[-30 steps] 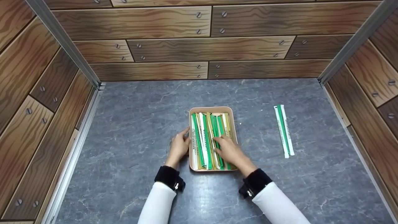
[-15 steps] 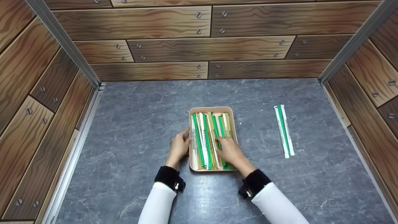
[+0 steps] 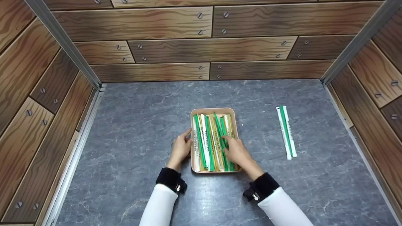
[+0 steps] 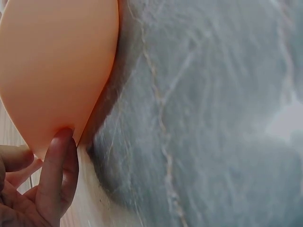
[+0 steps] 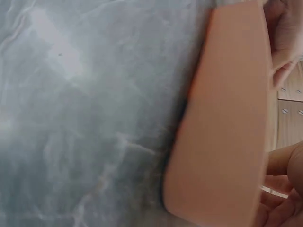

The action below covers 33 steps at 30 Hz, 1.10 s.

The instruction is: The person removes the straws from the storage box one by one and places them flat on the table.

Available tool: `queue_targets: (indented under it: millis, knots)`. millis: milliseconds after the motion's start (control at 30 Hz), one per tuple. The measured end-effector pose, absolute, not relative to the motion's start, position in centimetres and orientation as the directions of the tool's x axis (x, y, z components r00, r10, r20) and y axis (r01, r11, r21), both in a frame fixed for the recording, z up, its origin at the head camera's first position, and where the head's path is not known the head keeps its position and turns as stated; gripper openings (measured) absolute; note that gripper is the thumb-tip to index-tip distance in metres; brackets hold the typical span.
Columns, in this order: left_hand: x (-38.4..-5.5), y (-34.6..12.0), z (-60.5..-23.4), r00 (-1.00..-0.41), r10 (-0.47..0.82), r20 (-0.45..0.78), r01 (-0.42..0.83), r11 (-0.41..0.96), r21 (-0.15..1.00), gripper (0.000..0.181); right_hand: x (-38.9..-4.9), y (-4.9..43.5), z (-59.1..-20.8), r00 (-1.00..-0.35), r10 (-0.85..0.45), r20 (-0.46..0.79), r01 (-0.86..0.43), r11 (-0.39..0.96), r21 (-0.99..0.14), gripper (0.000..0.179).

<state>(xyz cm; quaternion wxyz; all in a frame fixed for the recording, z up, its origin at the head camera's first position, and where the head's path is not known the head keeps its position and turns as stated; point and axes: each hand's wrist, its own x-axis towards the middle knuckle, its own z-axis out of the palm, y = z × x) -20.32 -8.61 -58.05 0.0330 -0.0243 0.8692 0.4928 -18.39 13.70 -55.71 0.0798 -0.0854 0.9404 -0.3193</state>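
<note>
In tray point(image 3: 212, 110): slim packets point(image 3: 206, 141), lettering point(image 3: 195, 140) illegibly small.

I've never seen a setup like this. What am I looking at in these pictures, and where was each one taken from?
There is no machine at work here, only a person's two bare hands. The wide view comes from a camera worn on the head, looking forward and down. The two close-ups come from cameras worn on the wrists.

On the grey marbled table stands a tan tray holding long, thin packets in green, white and gold. A few green and white strips lie apart to the right.

The left hand touches the tray's outer side. The right hand reaches in among the packets; whether it pinches one is hidden.
</note>
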Motion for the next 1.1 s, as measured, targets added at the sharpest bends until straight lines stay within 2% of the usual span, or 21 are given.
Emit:
queue_targets:
  millis: [133,267,533,900,1100]
  knots:
    - [-20.3,-8.7,-58.1,-0.997,-0.006,-0.081,-0.073,0.516,0.854,0.052,-18.2,14.7,-54.7,-0.979,-0.198,-0.048,-0.115,0.732,-0.672,0.056]
    - [-20.3,-8.6,-58.0,-0.999,-0.009,-0.051,-0.048,0.54,0.84,0.05,-18.2,16.2,-53.7,-0.992,-0.126,-0.002,-0.09,0.717,-0.691,0.053]
    - [-20.3,-8.5,-58.0,-0.999,-0.009,-0.037,-0.036,0.55,0.834,0.051,-18.5,20.2,-52.7,-0.997,0.059,0.051,0.017,0.806,-0.592,0.048]
    - [-20.1,-8.6,-58.1,-0.998,-0.014,-0.064,-0.061,0.541,0.839,0.051,-19.0,25.9,-54.2,-0.978,0.17,0.122,0.093,0.876,-0.473,0.041]
    - [-20.1,-8.6,-58.0,-0.996,-0.01,-0.084,-0.077,0.524,0.848,0.052,-19.1,27.9,-55.3,-0.968,0.223,0.119,0.152,0.89,-0.429,0.036]
